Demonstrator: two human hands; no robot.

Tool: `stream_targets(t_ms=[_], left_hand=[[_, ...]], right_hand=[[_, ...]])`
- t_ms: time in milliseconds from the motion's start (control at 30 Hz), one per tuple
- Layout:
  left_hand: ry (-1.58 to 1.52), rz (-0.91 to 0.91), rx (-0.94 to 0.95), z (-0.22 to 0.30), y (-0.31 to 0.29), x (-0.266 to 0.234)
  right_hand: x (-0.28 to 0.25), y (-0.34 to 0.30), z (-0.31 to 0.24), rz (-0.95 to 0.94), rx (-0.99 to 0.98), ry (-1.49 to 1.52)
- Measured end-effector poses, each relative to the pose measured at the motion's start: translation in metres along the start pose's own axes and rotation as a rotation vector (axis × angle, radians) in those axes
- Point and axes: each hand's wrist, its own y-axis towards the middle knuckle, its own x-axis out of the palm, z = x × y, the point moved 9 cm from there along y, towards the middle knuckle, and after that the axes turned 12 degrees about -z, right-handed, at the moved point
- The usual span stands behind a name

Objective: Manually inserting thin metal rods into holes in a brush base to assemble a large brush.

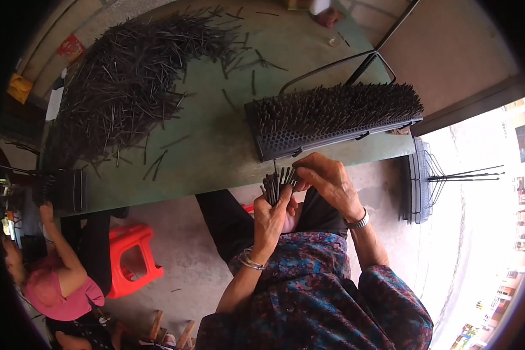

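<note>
A bundle of thin dark sticks [272,188] fans upward out of my left hand [268,220], whose fingers are wrapped round its lower part. My right hand [331,182] is closed in a pinch at the bundle's right side, with its fingertips against the end of a stick. Just beyond both hands, a perforated dark metal rack [274,143] lies along the table's near edge. Many similar sticks [338,108] stand packed in its holes, while a strip of holes at its front left shows bare.
A large heap of loose sticks [128,81] covers the left of the green table [216,140]. Behind the rack rises a bent metal frame [326,67]. Another person [64,280] sits at left, near a red stool [137,262]. A mesh rack [415,181] stands at right.
</note>
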Motion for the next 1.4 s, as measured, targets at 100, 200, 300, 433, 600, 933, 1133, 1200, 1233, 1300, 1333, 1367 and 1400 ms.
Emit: stream_targets(t_ms=[100, 200, 300, 433, 600, 933, 1133, 1200, 1233, 1300, 1333, 1367, 1400], left_hand=[[-0.001, -0.011, 0.034, 0.0, 0.002, 0.003], [0.063, -0.012, 0.035, 0.006, -0.002, 0.003], [0.028, 0.034, 0.065, 0.006, 0.001, -0.002], [-0.172, 0.121, 0.106, 0.003, 0.007, -0.015], [-0.296, 0.027, 0.03, -0.011, 0.011, -0.012], [-0.368, 0.012, 0.017, -0.029, 0.011, -0.008], [-0.341, 0.01, 0.014, -0.025, 0.008, -0.006], [-0.342, 0.003, 0.023, -0.026, 0.008, -0.006], [-0.345, 0.009, 0.028, -0.026, 0.007, -0.007], [-0.349, 0.017, 0.033, -0.026, 0.006, -0.008], [-0.348, 0.031, 0.037, -0.026, 0.005, -0.009], [-0.346, 0.046, 0.04, -0.026, 0.004, -0.011], [-0.348, 0.047, 0.037, -0.027, 0.003, -0.011]], right_hand=[[-0.001, 0.0, 0.003, -0.001, -0.007, 0.022], [-0.003, -0.001, 0.005, -0.044, 0.037, 0.026], [-0.008, -0.003, 0.007, -0.057, 0.07, 0.02], [-0.032, -0.011, -0.01, 0.176, -0.017, -0.029], [-0.072, -0.014, -0.042, 0.597, -0.266, -0.43], [-0.065, 0.024, -0.034, 0.58, -0.366, -0.533], [-0.06, 0.025, -0.037, 0.573, -0.372, -0.588], [-0.06, 0.024, -0.039, 0.567, -0.369, -0.616], [-0.059, 0.024, -0.04, 0.563, -0.364, -0.644], [-0.059, 0.024, -0.041, 0.557, -0.371, -0.669], [-0.058, 0.024, -0.041, 0.552, -0.376, -0.692], [-0.057, 0.025, -0.041, 0.549, -0.376, -0.693], [-0.058, 0.028, -0.038, 0.539, -0.344, -0.681]])
